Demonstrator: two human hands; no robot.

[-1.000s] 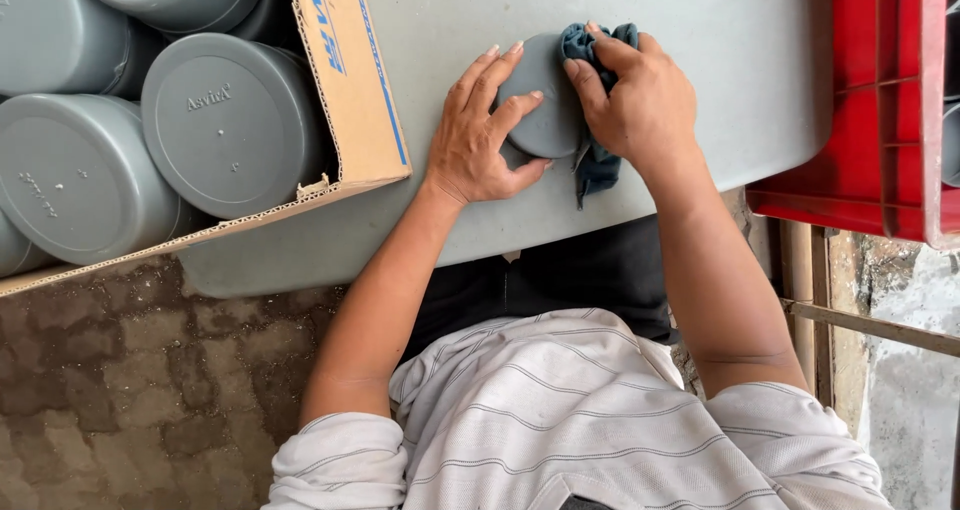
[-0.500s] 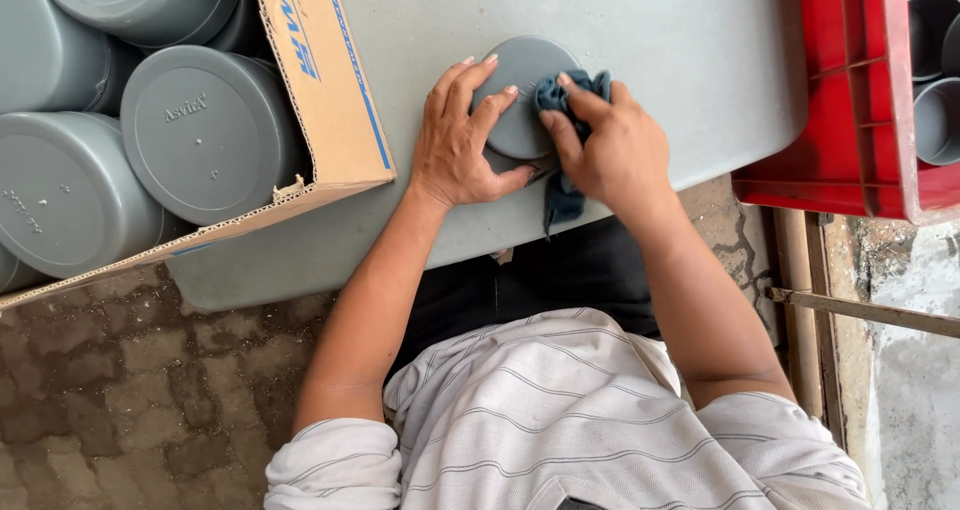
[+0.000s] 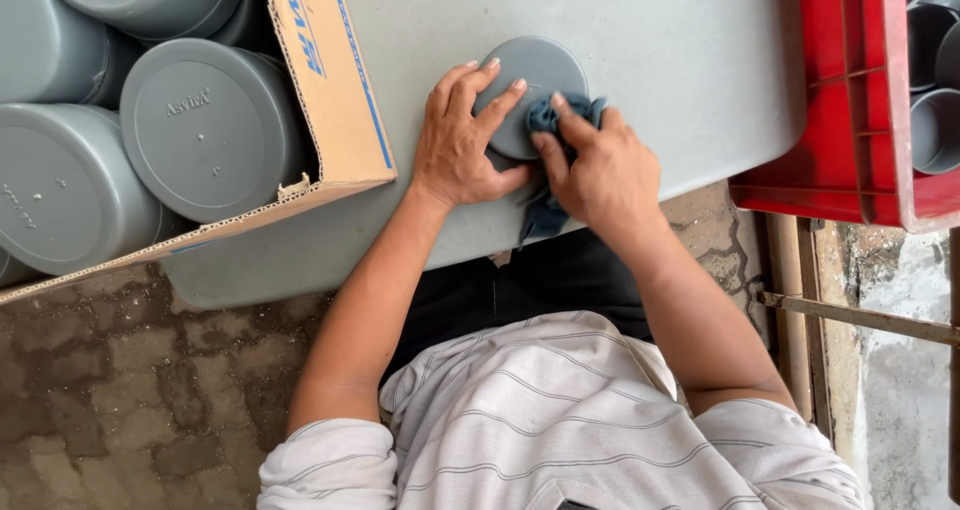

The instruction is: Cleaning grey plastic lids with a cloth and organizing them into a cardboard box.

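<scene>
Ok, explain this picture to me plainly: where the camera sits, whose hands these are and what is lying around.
The camera is worn on a person's head and looks straight down, so you see their striped shirt, both arms and a grey table. No machine is involved. The left hand presses on a round grey cap lying flat on the table. The right hand holds a dark blue cloth against the cap's edge. To the left, a cardboard box holds several larger grey caps. To the right, a red crate holds grey pipe fittings.
</scene>
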